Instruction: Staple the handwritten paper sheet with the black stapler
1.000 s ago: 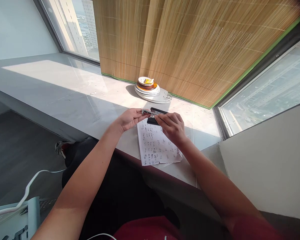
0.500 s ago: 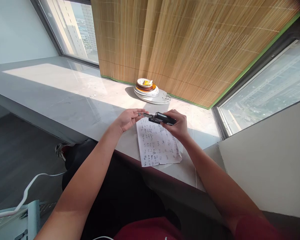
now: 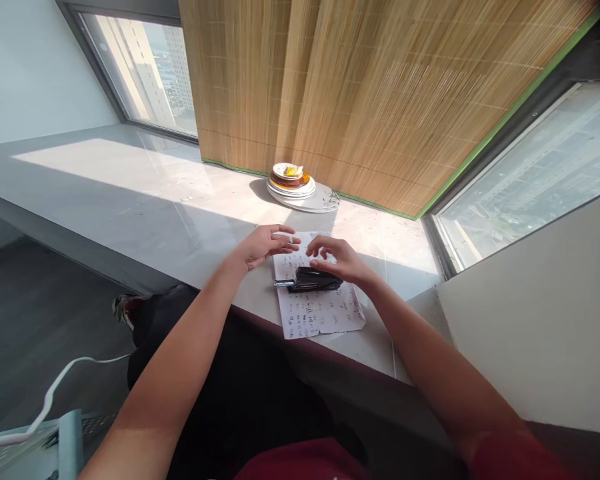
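Note:
A black stapler (image 3: 317, 280) lies on a handwritten sheet of paper (image 3: 333, 317), its metal tray (image 3: 284, 283) sticking out to the left. Just above the stapler is my right hand (image 3: 340, 259), empty, with its fingers bent and apart. My left hand (image 3: 265, 245) hovers over the left edge of the paper. Its fingers are loosely closed around a small pale piece (image 3: 291, 241), too small to make out. The two hands face each other without touching.
A stack of plates (image 3: 291, 190) stands at the back of the pale stone sill (image 3: 180, 227), with a yellow packet (image 3: 293, 171) on top. Behind it hangs a bamboo blind (image 3: 350, 100). A white cable (image 3: 55, 387) runs at the lower left.
My right hand has set the stapler down on the paper and let go of it. My left hand stays near the same place, still with the small piece in its fingers.

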The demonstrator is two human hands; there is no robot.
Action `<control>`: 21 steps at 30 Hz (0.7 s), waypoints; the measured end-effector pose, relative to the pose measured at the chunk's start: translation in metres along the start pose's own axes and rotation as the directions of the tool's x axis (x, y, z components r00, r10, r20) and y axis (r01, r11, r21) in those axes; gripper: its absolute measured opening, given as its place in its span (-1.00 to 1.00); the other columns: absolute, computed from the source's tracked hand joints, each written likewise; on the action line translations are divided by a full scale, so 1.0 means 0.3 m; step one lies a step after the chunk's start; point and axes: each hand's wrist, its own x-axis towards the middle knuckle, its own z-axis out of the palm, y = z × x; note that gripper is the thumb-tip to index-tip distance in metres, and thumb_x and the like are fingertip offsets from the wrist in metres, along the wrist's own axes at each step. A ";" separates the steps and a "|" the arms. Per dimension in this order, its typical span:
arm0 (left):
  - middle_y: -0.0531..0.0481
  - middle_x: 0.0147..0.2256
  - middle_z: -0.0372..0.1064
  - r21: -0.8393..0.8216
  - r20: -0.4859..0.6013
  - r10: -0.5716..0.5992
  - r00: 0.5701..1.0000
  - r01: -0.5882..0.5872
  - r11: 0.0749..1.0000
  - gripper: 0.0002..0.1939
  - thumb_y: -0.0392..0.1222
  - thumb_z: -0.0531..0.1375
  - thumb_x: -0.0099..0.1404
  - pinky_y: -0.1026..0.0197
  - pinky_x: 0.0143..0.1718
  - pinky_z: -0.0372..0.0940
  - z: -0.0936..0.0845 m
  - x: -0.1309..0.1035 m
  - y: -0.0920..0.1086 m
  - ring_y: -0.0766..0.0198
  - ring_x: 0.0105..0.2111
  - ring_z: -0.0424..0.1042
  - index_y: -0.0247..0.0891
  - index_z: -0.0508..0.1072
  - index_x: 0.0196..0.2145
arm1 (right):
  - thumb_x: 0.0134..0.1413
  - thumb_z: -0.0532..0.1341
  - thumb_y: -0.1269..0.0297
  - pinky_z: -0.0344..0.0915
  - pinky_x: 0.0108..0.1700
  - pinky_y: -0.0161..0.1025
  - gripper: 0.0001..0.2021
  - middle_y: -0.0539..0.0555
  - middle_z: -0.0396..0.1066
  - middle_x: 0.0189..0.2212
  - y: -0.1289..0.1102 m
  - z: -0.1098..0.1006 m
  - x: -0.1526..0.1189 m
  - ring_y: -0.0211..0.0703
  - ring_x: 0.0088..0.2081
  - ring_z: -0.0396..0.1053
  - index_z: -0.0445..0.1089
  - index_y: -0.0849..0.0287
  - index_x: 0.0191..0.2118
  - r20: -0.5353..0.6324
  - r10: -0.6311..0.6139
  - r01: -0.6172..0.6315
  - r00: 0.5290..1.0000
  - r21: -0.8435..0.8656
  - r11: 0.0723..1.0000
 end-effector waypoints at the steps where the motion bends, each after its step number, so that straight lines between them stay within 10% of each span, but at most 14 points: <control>1: -0.28 -0.09 0.66 0.051 0.036 0.010 0.999 -0.012 0.999 -0.57 -0.13 0.48 0.31 -0.05 0.10 0.50 0.002 -0.002 0.000 0.06 -0.10 0.67 -0.34 0.52 0.05 | 0.28 0.39 -0.04 0.35 -0.19 -0.15 -0.69 0.10 0.55 -0.11 -0.003 0.009 0.005 -0.08 -0.16 0.45 0.53 0.07 -0.07 -0.131 -0.025 0.022 0.991 -0.023 0.999; 5: -0.16 -0.28 0.68 0.168 0.127 0.044 0.991 -0.065 0.984 -0.28 0.03 0.57 0.16 0.00 0.00 0.47 0.022 -0.012 -0.003 0.04 -0.15 0.66 -0.26 0.47 0.17 | 0.28 0.42 0.04 0.41 -0.08 -0.04 -0.72 0.13 0.58 0.01 -0.019 0.054 0.022 0.03 -0.04 0.49 0.56 0.00 0.02 -0.255 -0.207 0.164 0.945 -0.179 0.970; 13: -0.02 -0.41 0.61 0.195 0.178 0.168 0.970 -0.202 0.960 -0.35 0.13 0.56 0.13 0.15 -0.14 0.38 0.062 -0.012 -0.009 0.14 -0.32 0.61 -0.25 0.51 0.04 | 0.36 0.35 0.28 0.43 -0.08 -0.02 -0.90 0.03 0.68 -0.19 -0.062 0.085 0.029 -0.04 -0.19 0.52 0.62 -0.02 -0.09 -0.292 -0.342 0.274 0.893 -0.248 0.929; 17: -0.18 -0.28 0.66 0.394 -0.048 0.329 0.943 -0.285 0.874 -0.50 0.27 0.29 0.41 0.02 -0.03 0.44 -0.013 0.018 -0.004 0.04 -0.19 0.65 -0.25 0.52 -0.02 | 0.28 0.38 0.26 0.41 -0.18 -0.05 -0.81 0.04 0.68 -0.20 0.008 0.012 0.020 -0.03 -0.24 0.49 0.62 -0.01 -0.01 -0.516 -0.156 0.033 0.843 -0.240 0.970; 21: -0.18 -0.02 0.64 0.806 -0.306 0.522 0.796 -0.075 0.588 -0.73 -0.10 0.12 0.52 -0.04 0.17 0.39 -0.134 0.067 -0.041 0.01 0.07 0.58 -0.21 0.59 -0.06 | 0.18 0.34 0.25 0.40 -0.08 0.05 -0.92 0.08 0.66 -0.28 0.190 -0.101 -0.032 0.04 -0.26 0.51 0.61 0.05 -0.31 -0.648 0.065 -0.333 0.759 -0.301 0.893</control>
